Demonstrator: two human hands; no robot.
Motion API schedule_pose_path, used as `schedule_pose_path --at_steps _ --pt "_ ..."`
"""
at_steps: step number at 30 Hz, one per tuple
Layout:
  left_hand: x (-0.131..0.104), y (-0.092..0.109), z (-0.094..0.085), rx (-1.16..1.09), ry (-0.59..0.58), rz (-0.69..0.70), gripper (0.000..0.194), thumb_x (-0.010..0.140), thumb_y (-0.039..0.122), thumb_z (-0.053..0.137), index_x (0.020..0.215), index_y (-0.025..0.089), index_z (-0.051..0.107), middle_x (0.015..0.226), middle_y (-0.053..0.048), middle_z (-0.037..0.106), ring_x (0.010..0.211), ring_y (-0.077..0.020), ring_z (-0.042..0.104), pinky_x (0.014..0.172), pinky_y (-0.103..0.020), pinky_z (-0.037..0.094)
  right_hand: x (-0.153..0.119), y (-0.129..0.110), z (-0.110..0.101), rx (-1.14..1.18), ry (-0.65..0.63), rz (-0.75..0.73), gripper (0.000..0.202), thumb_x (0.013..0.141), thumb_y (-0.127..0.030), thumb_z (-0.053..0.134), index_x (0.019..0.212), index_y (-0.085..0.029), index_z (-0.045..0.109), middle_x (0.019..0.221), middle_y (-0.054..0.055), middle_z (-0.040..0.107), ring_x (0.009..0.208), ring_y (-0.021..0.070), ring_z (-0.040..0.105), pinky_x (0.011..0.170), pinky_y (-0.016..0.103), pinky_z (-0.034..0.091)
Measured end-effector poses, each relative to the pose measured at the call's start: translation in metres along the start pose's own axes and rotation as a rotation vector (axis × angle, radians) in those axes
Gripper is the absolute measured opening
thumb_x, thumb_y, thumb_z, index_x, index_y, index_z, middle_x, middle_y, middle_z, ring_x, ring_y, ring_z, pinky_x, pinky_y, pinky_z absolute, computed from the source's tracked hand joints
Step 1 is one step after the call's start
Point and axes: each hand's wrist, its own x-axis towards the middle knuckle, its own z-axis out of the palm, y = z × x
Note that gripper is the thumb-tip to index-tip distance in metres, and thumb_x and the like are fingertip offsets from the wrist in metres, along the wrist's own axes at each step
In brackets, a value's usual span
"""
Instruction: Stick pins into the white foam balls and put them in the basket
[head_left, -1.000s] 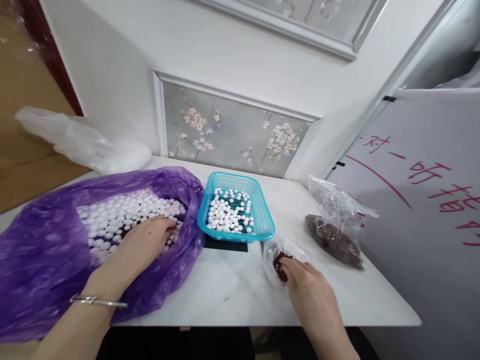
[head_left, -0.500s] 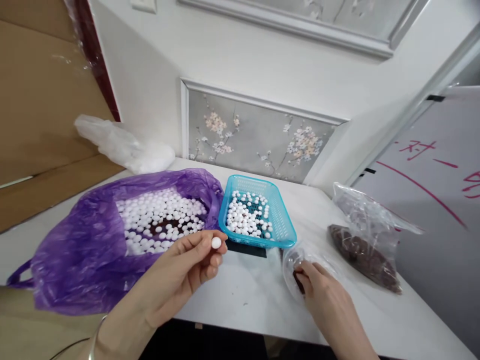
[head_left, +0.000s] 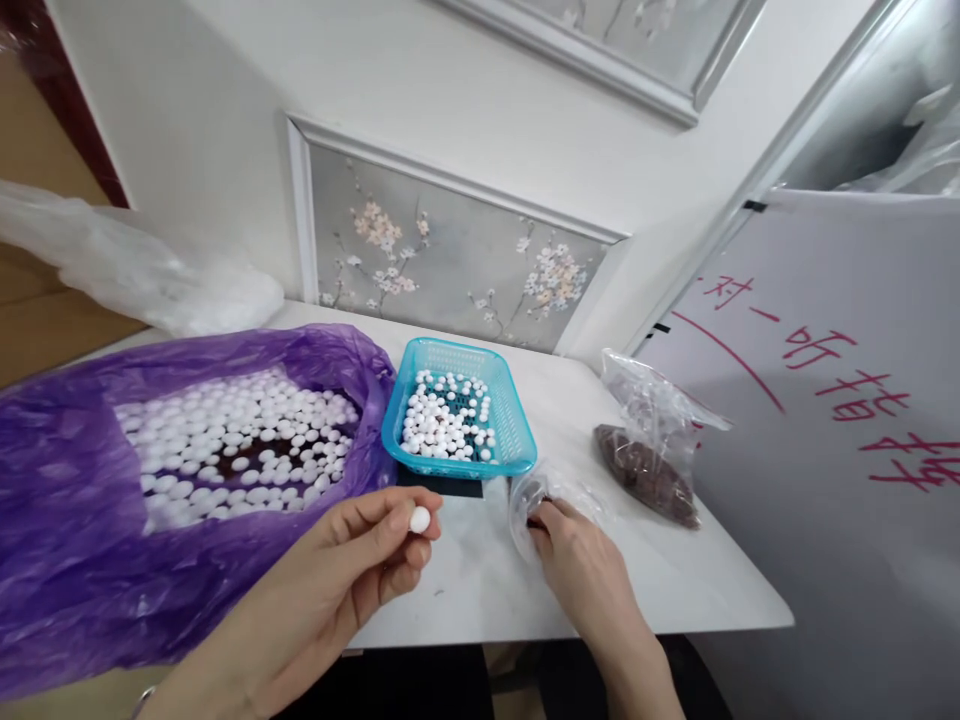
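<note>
Ball [head_left: 420, 520] pinched in left hand [head_left: 349, 560], now outside purple bag [head_left: 82, 490].

The right hand [head_left: 585, 560] blocks its own fingertips and most of the dark contents in the round, clear plastic container [head_left: 523, 535]; what those fingers pinch cannot be told. The left hand [head_left: 360, 550] partly covers a small, round white ball [head_left: 420, 520]. The turquoise perforated plastic basket [head_left: 517, 466] hides much of a flat black object [head_left: 454, 487]. The left edge crops the crinkled purple plastic bag [head_left: 60, 520], the bottom edge a silvery metal bracelet [head_left: 143, 702], the right edge the red-lettered whiteboard [head_left: 810, 540]. Grains in the clear, brown-filled plastic bag [head_left: 649, 480] are too small to identify.
</note>
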Motion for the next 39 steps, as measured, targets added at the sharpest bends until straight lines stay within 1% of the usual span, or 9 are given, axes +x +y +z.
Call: schedule_pose_path --at_steps 3,7,13,18,22,28,31,36,39 --pt "-0.001 -0.003 0.0 0.04 -0.014 -0.001 0.022 0.067 0.028 0.088 0.083 0.015 0.081 0.077 -0.002 0.071 0.064 -0.0073 0.064 0.063 -0.013 0.057 0.002 0.001 0.002 0.036 0.014 0.033 0.025 0.09 -0.012 0.045 0.078 -0.02 0.065 0.082 0.007 0.071 0.066 0.0233 0.065 0.056 0.031 0.035" --pt "-0.001 -0.007 0.0 0.062 -0.036 -0.014 0.02 0.069 0.03 0.087 0.082 0.016 0.081 0.076 -0.001 0.071 0.064 -0.0069 0.063 0.064 -0.013 0.056 0.001 0.006 0.0 0.146 0.051 0.083 0.021 0.09 -0.013 0.044 0.081 -0.022 0.06 0.075 0.004 0.069 0.064 0.0216 0.061 0.06 0.031 0.039" --pt "0.001 -0.013 0.005 0.074 -0.024 -0.047 0.022 0.067 0.031 0.089 0.082 0.017 0.081 0.077 -0.001 0.071 0.065 -0.007 0.063 0.065 -0.013 0.055 -0.003 0.012 -0.001 0.33 0.087 0.083 0.022 0.091 -0.02 0.046 0.093 -0.025 0.068 0.085 0.003 0.072 0.073 0.0213 0.063 0.07 0.031 0.046" --pt "0.002 -0.018 0.005 0.087 -0.058 -0.071 0.024 0.067 0.033 0.088 0.083 0.017 0.081 0.077 -0.001 0.071 0.066 -0.0072 0.063 0.065 -0.014 0.055 -0.005 0.015 0.001 0.43 0.164 0.097 0.028 0.091 -0.037 0.048 0.086 -0.022 0.072 0.085 0.007 0.071 0.073 0.0235 0.064 0.072 0.035 0.048" --pt "0.003 -0.02 0.004 0.086 -0.07 -0.078 0.023 0.069 0.034 0.087 0.083 0.017 0.08 0.077 -0.001 0.07 0.065 -0.0069 0.063 0.065 -0.014 0.054 -0.003 0.017 0.002 0.52 0.198 0.154 0.031 0.088 -0.043 0.054 0.085 -0.02 0.075 0.081 0.008 0.072 0.069 0.0241 0.067 0.072 0.037 0.052" --pt "0.004 -0.026 0.004 0.082 -0.085 -0.095 0.022 0.073 0.033 0.085 0.085 0.016 0.079 0.077 -0.001 0.069 0.065 -0.0064 0.062 0.065 -0.014 0.053 -0.008 0.018 0.003 0.732 0.188 0.202 0.035 0.086 -0.042 0.056 0.101 -0.016 0.074 0.079 0.009 0.076 0.067 0.0225 0.072 0.067 0.034 0.06" --pt "0.005 -0.027 0.004 0.081 -0.095 -0.096 0.022 0.072 0.033 0.085 0.084 0.015 0.079 0.077 -0.001 0.069 0.065 -0.0065 0.061 0.065 -0.014 0.052 -0.012 0.018 0.002 0.815 0.211 0.199 0.034 0.086 -0.044 0.058 0.098 -0.017 0.075 0.072 0.006 0.075 0.064 0.0206 0.069 0.065 0.032 0.061" --pt "0.004 -0.027 0.007 0.095 -0.107 -0.088 0.02 0.074 0.032 0.084 0.083 0.015 0.079 0.077 -0.001 0.068 0.065 -0.006 0.06 0.063 -0.013 0.05 -0.013 0.018 0.0 0.929 0.259 0.19 0.024 0.082 -0.042 0.068 0.092 -0.021 0.075 0.081 0.005 0.076 0.067 0.0181 0.069 0.067 0.029 0.059" --pt "0.003 -0.028 0.007 0.105 -0.135 -0.088 0.019 0.076 0.032 0.082 0.084 0.014 0.078 0.077 -0.001 0.067 0.065 -0.0057 0.058 0.063 -0.013 0.049 -0.015 0.017 0.0 0.988 0.251 0.189 0.022 0.08 -0.041 0.072 0.09 -0.022 0.074 0.077 0.004 0.076 0.067 0.0179 0.069 0.065 0.028 0.058"
